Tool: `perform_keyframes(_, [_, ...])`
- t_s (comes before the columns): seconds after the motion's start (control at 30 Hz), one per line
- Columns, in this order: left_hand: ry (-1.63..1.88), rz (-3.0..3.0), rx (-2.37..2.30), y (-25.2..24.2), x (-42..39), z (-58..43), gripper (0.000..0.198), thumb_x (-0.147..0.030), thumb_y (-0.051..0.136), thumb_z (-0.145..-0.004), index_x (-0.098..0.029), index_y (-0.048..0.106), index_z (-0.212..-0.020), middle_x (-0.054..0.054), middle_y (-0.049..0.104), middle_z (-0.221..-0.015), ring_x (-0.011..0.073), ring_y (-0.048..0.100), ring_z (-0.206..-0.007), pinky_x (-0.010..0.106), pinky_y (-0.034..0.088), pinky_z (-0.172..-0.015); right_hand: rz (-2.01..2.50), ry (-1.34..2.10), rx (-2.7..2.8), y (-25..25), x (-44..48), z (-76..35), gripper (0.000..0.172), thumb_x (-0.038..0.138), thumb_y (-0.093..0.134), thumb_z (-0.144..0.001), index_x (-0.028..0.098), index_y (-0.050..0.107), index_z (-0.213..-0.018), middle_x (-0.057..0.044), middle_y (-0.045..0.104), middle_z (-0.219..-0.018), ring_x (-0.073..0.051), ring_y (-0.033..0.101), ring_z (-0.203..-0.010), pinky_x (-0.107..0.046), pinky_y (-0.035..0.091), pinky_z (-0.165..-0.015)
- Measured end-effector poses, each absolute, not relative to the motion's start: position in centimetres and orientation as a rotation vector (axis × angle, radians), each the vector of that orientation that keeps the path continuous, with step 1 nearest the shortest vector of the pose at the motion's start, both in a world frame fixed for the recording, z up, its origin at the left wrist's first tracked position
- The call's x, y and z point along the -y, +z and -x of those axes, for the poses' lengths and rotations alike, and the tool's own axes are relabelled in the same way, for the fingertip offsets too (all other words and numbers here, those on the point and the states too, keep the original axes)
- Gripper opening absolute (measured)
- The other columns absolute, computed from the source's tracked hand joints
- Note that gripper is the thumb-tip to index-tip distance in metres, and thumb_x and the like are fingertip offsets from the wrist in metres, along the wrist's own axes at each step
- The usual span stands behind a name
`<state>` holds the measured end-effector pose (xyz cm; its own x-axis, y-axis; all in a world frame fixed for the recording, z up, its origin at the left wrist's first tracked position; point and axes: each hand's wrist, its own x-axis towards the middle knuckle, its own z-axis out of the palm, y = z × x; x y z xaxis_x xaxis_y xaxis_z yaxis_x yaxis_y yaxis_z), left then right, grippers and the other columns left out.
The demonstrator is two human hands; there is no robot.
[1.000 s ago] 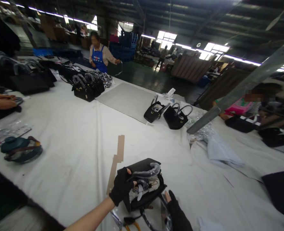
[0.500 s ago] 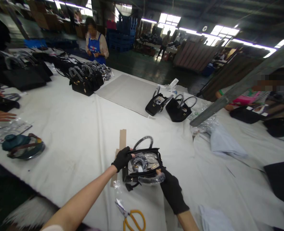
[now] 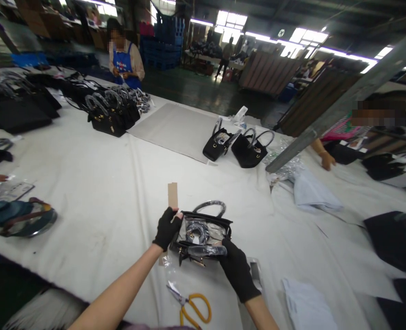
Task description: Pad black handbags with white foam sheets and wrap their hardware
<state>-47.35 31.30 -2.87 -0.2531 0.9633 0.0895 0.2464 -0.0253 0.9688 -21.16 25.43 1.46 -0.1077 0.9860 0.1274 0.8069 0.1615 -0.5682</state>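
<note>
Handbag (image 3: 208, 218), black, mouth upward, over the white-covered table (image 3: 103, 183), contact underneath hidden. Shows a plastic-wrapped coil (image 3: 189, 231) inside. Carries a wrapped far handle (image 3: 211, 202) in a raised arch and a wrapped near handle (image 3: 207, 250) folded down along the front. In the gloved left hand (image 3: 167, 229): the left end, gripped at the rim between thumb and fingers. In the gloved right hand (image 3: 238, 268): the near right corner, gripped beside the folded handle, most fingertips out of sight. Just beyond the left hand, a cardboard strip (image 3: 172, 195). Nearer than the coil, yellow-handled scissors (image 3: 189, 303), apart from both hands. Farther off, beside a grey sheet (image 3: 175, 130), two more black handbags (image 3: 249, 153).
</note>
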Motion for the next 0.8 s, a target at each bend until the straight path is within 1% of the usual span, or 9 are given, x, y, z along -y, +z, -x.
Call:
perform_keyframes(0.1, [1.325, -1.152, -1.735, -4.3, -26.3, 48.7, 0.035, -0.05, 0.046, -0.089, -0.02, 0.053, -0.072, -0.001, 0.058, -0.066, 0.016, 0.056, -0.069, 0.027, 0.046, -0.065, 1.639, 0.605, 1.936, 2.2, -25.1, 21.4, 0.019, 0.033, 0.055, -0.08, 0.019, 0.066, -0.088, -0.007, 0.073, -0.087, -0.023, 0.068, -0.082, -0.034, 0.055, -0.073])
perform_keyframes(0.17, [1.189, -1.154, -1.673, -5.5, -22.8, 48.7, 0.038, -0.052, 0.048, -0.088, -0.02, 0.053, -0.067, -0.001, 0.058, -0.063, 0.0161, 0.057, -0.066, 0.027, 0.046, -0.063, 1.587, 0.649, 1.917, 2.2, -24.8, 21.4, 0.015, 0.031, 0.058, -0.078, 0.019, 0.064, -0.085, -0.006, 0.071, -0.084, -0.022, 0.067, -0.079, -0.033, 0.055, -0.07])
perform_keyframes(0.27, [1.058, -1.167, -1.535, -7.1, -18.9, 47.1, 0.035, -0.052, 0.057, -0.081, -0.019, 0.063, -0.094, 0.006, 0.071, -0.092, 0.022, 0.065, -0.086, 0.032, 0.052, -0.073, 1.514, 0.68, 1.846, 1.6, -23.5, 21.3, 0.031, 0.026, 0.06, -0.077, 0.019, 0.062, -0.107, -0.009, 0.069, -0.104, -0.024, 0.065, -0.096, -0.036, 0.056, -0.079])
perform_keyframes(0.33, [1.05, -1.142, -1.519, -7.9, -17.8, 45.8, 0.049, -0.051, 0.062, -0.077, -0.019, 0.059, -0.114, 0.01, 0.068, -0.114, 0.0258, 0.064, -0.103, 0.035, 0.053, -0.082, 1.53, 0.654, 1.798, 1.0, -22.0, 21.4, 0.046, 0.027, 0.059, -0.08, 0.019, 0.055, -0.124, -0.012, 0.064, -0.12, -0.025, 0.062, -0.107, -0.039, 0.056, -0.083])
perform_keyframes(0.4, [1.023, -1.131, -1.573, -8.4, -17.7, 44.8, 0.054, -0.053, 0.064, -0.074, -0.02, 0.058, -0.116, 0.01, 0.067, -0.117, 0.0272, 0.063, -0.107, 0.037, 0.053, -0.085, 1.559, 0.597, 1.79, 0.7, -20.2, 21.6, 0.054, 0.026, 0.057, -0.082, 0.022, 0.047, -0.135, -0.012, 0.06, -0.128, -0.026, 0.061, -0.111, -0.041, 0.057, -0.085])
perform_keyframes(0.5, [0.929, -1.174, -1.602, -9.3, -18.6, 44.5, 0.044, -0.054, 0.062, -0.074, -0.022, 0.063, -0.105, 0.005, 0.072, -0.103, 0.0277, 0.066, -0.099, 0.038, 0.053, -0.085, 1.594, 0.472, 1.811, 0.7, -17.7, 21.2, 0.06, 0.024, 0.056, -0.083, 0.026, 0.04, -0.141, -0.011, 0.059, -0.131, -0.024, 0.064, -0.105, -0.041, 0.056, -0.088])
perform_keyframes(0.57, [0.894, -1.191, -1.569, -10.1, -19.2, 44.8, 0.04, -0.053, 0.059, -0.075, -0.022, 0.065, -0.099, 0.003, 0.074, -0.098, 0.0287, 0.067, -0.098, 0.039, 0.053, -0.086, 1.697, 0.351, 1.715, 0.9, -16.1, 19.4, 0.049, 0.028, 0.054, -0.086, 0.024, 0.048, -0.135, -0.01, 0.064, -0.124, -0.023, 0.066, -0.1, -0.04, 0.055, -0.089])
perform_keyframes(0.67, [0.865, -1.189, -1.537, -11.2, -19.4, 45.6, 0.04, -0.051, 0.058, -0.075, -0.021, 0.066, -0.101, 0.004, 0.073, -0.102, 0.0301, 0.065, -0.105, 0.042, 0.05, -0.093, 1.947, 0.193, 1.409, 0.9, -13.2, 14.1, 0.028, 0.036, 0.046, -0.091, 0.02, 0.064, -0.106, -0.01, 0.072, -0.103, -0.023, 0.068, -0.093, -0.037, 0.055, -0.083])
perform_keyframes(0.8, [0.864, -1.173, -1.545, -11.6, -19.4, 45.9, 0.045, -0.048, 0.061, -0.073, -0.021, 0.064, -0.11, 0.005, 0.07, -0.114, 0.0306, 0.061, -0.113, 0.043, 0.046, -0.101, 2.476, 0.084, 1.039, -0.5, -8.4, 4.1, 0.039, 0.045, 0.037, -0.091, 0.018, 0.064, -0.083, -0.012, 0.073, -0.087, -0.026, 0.069, -0.084, -0.037, 0.054, -0.075])
